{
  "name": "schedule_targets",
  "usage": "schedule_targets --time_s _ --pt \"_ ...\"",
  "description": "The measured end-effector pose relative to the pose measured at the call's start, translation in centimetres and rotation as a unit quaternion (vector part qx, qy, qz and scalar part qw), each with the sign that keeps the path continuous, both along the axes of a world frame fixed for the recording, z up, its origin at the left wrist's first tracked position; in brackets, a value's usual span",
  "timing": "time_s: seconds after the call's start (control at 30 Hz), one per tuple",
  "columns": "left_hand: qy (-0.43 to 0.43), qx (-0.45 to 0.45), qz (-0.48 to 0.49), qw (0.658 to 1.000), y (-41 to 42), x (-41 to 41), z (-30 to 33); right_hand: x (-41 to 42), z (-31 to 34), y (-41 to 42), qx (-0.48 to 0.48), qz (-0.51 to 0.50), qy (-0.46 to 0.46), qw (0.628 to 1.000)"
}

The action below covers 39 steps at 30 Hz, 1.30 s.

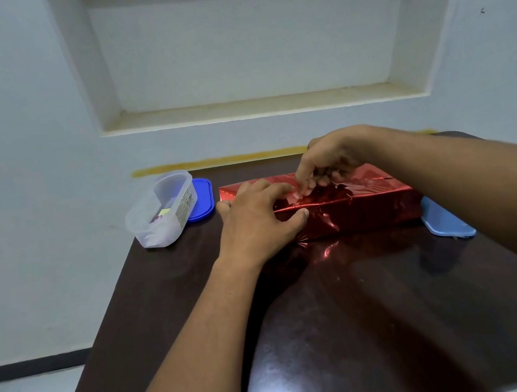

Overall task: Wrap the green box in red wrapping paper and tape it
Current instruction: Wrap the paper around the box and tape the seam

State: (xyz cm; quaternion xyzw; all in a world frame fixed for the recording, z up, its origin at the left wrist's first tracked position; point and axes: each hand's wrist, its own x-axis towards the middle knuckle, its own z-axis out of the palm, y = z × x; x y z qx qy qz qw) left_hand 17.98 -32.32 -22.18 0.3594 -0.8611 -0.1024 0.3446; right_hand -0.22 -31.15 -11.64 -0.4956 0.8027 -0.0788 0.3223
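A long box fully covered in shiny red wrapping paper (365, 208) lies across the far part of the dark table; no green shows. My left hand (259, 219) rests on its left end, palm down, thumb pressed against the front face. My right hand (329, 160) reaches over from the right, its fingertips pinching at the paper seam on the top near the middle. Something small and pale sits under those fingertips, possibly tape; I cannot tell.
A clear plastic container (163, 210) stands at the table's far left corner, leaning on a dark blue lid (201, 198). A light blue flat object (448, 222) lies right of the box. The glossy dark table (342, 335) stretches toward me. A white wall niche is behind.
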Motion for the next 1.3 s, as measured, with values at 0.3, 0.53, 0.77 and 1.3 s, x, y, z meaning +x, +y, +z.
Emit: schedule_targets --time_s 0.3,0.53,0.77,1.3 --pt "-0.025 -0.046 0.021 0.998 0.2 -0.4 0.1 0.3 0.2 -0.5 0.031 0.011 0.03 0.999" --pt "-0.036 -0.063 0.033 0.997 0.3 -0.7 0.2 0.3 0.4 -1.7 0.069 -0.003 0.073 0.995" --pt "-0.012 -0.069 0.039 0.997 0.7 -1.0 0.3 0.9 1.2 -2.2 0.133 -0.014 0.148 0.98" --pt "-0.014 -0.054 0.054 0.997 0.6 -0.9 0.2 0.5 1.7 -2.4 0.165 -0.023 0.199 0.966"
